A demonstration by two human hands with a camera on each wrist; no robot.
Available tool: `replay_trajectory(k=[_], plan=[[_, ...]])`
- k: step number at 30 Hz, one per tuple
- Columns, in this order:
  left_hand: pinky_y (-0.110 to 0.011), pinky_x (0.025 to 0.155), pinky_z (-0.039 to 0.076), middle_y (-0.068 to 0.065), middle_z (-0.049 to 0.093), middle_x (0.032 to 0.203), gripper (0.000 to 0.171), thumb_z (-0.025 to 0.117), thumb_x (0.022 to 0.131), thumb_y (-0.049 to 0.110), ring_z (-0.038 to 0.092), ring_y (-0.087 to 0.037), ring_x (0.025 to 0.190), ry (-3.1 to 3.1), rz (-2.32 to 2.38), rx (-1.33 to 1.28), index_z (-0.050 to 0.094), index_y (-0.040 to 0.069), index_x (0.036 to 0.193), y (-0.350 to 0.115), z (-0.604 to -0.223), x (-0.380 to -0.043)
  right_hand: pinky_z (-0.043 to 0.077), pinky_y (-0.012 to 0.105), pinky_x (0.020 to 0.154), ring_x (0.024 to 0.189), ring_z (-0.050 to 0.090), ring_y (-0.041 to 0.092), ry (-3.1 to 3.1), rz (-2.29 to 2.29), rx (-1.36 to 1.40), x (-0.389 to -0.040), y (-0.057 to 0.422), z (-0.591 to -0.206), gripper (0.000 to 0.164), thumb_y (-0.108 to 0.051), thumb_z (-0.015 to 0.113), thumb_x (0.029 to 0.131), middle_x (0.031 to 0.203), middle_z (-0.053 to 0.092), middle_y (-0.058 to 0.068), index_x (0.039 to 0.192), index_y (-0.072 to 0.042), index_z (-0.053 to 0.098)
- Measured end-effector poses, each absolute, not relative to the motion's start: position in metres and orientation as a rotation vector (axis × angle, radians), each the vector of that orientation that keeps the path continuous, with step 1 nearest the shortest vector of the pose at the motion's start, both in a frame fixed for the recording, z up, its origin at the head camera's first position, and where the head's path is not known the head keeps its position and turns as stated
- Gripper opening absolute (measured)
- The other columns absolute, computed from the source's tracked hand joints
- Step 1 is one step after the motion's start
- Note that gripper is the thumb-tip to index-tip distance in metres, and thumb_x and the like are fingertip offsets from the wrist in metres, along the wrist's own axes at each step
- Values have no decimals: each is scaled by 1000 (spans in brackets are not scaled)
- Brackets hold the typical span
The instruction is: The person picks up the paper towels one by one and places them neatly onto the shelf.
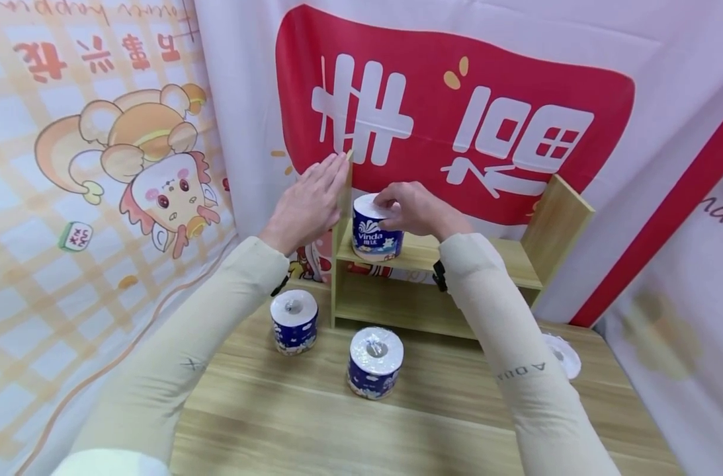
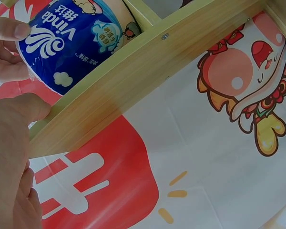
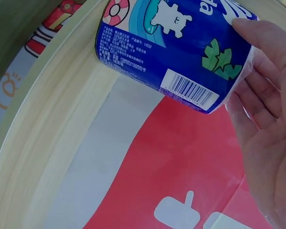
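Observation:
My right hand (image 1: 415, 206) grips a blue-and-white wrapped toilet roll (image 1: 367, 239) by its top, the thumb on its printed side. The roll stands upright at the left end of the wooden shelf's (image 1: 421, 251) upper board. In the right wrist view, the toilet roll (image 3: 181, 52) shows a barcode, and the right hand (image 3: 267, 109) is at its white end. My left hand (image 1: 313, 201) holds the top of the shelf's left side panel (image 2: 100, 100); the left wrist view shows the thumb on the roll's side of the panel and the fingers on the other.
Two more toilet rolls stand on the wooden table: one left of the shelf (image 1: 294, 322), one before it (image 1: 376, 363). A white object (image 1: 566, 357) lies at the right, partly behind the right sleeve. The shelf's right panel (image 1: 554, 228) rises against a printed cloth backdrop.

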State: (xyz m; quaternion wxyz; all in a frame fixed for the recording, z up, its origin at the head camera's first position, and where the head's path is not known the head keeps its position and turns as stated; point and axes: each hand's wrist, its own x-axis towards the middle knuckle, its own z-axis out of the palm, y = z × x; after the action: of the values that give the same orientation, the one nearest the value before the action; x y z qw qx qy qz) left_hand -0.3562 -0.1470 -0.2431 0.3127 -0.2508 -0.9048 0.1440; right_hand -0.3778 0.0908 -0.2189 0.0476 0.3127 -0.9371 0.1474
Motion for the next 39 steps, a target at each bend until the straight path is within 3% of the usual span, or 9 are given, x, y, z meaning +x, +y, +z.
replay_trajectory(k=[12,20,27,39], plan=[[-42,123,22,-13,11,164,87,56,94,35,15,-30,152,-2385,373,-661,2,5,156,-146,-242,-357,56,39,94,117,57,19,-2847,466,959,-364,115,-204,61,-42,79,76,129,63,-2,131,-23,61],[-42,124,20,-15,10,164,84,54,95,33,15,-31,152,-2394,376,-674,3,2,155,-145,-242,-355,53,45,97,121,57,21,-2892,393,947,-349,138,-196,62,-43,80,75,130,64,-1,131,-21,61],[-42,123,20,-15,11,164,85,54,95,34,16,-32,151,-2389,380,-675,2,3,155,-145,-241,-356,55,45,95,119,59,19,-2936,355,882,-336,164,-196,62,-48,81,72,128,64,-5,128,-28,62],[-42,123,20,-15,13,163,87,58,93,32,17,-32,151,-2386,353,-684,5,3,155,-145,-242,-356,55,48,95,117,61,18,-2986,228,920,-311,195,-202,63,-49,81,71,125,66,-5,127,-30,62]])
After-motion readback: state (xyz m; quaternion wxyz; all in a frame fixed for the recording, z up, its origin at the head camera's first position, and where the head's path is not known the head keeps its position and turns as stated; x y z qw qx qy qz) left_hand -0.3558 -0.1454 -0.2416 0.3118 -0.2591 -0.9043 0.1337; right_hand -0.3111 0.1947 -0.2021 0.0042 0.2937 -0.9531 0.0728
